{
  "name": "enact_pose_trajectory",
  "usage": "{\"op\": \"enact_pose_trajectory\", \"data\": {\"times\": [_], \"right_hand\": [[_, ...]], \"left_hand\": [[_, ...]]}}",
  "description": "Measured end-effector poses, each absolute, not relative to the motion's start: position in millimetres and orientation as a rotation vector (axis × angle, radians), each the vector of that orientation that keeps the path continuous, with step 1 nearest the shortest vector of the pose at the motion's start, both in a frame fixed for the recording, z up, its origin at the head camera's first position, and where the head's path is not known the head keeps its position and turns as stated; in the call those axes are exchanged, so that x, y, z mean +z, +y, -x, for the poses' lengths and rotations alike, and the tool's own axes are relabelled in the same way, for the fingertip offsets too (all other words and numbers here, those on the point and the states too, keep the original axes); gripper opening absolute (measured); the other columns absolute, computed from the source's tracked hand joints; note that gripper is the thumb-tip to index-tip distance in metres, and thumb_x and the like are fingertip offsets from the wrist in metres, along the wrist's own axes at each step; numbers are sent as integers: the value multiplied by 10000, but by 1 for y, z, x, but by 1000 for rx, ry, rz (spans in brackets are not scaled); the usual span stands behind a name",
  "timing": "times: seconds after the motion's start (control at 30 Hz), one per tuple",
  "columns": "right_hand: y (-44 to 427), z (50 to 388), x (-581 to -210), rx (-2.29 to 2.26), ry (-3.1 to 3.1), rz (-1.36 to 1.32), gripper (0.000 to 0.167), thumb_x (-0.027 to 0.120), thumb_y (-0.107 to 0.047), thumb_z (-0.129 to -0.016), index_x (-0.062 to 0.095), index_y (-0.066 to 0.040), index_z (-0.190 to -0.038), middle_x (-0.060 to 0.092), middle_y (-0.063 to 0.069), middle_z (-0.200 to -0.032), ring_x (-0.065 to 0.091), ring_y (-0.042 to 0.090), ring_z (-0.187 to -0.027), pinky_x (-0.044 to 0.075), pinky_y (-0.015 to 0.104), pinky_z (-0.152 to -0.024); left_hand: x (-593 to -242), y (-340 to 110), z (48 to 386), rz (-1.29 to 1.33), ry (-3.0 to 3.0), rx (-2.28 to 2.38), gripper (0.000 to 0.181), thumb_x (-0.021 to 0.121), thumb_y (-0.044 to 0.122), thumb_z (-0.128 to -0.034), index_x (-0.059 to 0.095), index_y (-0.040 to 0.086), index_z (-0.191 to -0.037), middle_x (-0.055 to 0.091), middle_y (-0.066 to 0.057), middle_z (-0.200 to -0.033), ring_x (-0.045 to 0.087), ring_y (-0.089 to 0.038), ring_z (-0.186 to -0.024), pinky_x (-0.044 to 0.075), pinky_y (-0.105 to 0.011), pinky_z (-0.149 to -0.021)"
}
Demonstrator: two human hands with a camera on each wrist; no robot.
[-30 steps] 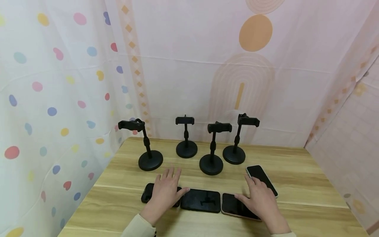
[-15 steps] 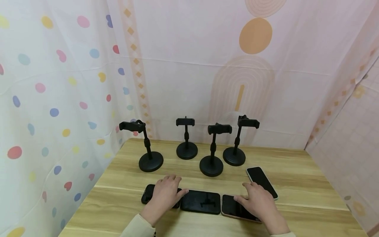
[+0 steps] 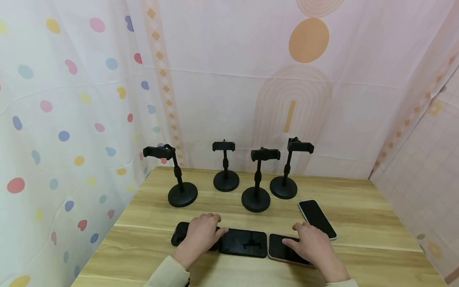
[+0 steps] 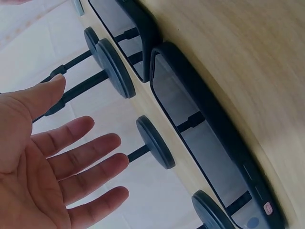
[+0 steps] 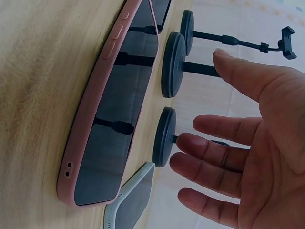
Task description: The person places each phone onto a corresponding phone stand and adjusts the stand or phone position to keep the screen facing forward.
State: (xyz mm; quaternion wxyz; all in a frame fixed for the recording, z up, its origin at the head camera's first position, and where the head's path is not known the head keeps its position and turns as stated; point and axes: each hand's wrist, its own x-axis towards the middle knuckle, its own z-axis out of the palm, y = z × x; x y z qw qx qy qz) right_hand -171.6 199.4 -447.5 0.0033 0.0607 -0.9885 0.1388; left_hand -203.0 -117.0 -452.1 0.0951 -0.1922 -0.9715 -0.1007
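Observation:
My left hand [image 3: 201, 236] hovers over a black phone [image 3: 179, 234] at the left end of a row, hiding part of it. In the left wrist view its fingers [image 4: 90, 155] are spread, loosely bent and apart from the phone. A second black phone [image 3: 244, 243] lies face up in the middle. Over the right phone [image 3: 281, 250], which has a pink case [image 5: 86, 129], hovers my right hand [image 3: 314, 244], holding nothing, fingers relaxed. A phone with a pale edge [image 3: 318, 218] lies at an angle just beyond the right hand.
Several black phone stands with round bases stand farther back on the wooden table [image 3: 358, 215]: one stand [image 3: 182, 194] at left, another stand [image 3: 226, 181] behind, a nearer stand [image 3: 255, 199], and one [image 3: 283, 187] at right. Patterned curtains [image 3: 215, 99] hang behind and beside the table.
The fingers of both hands, stretched farther forward a second ago, have drawn back and bent a little. The phones and stands have stayed in place.

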Motion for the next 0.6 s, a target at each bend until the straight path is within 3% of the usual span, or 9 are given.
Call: {"op": "enact_pose_trajectory", "data": {"times": [0.2, 0.6], "right_hand": [[199, 171, -448, 445, -3116, -191, 533, 776, -480, -818, 711, -33, -1100, 677, 133, -1022, 655, 316, -861, 522, 509, -694], [200, 169, -448, 471, -3135, -223, 540, 780, -462, -819, 700, -16, -1113, 682, 154, -1060, 656, 351, -924, 520, 536, -752]], "left_hand": [[-452, -116, 207, 598, -2874, -332, 259, 766, 344, -869, 671, 107, -825, 608, 6, -695, 555, -147, -567, 457, -321, -511], [-454, -111, 216, 661, -2773, -306, 327, 777, 197, -869, 527, 170, -659, 468, 74, -563, 439, -84, -476, 377, -278, -452]]}}
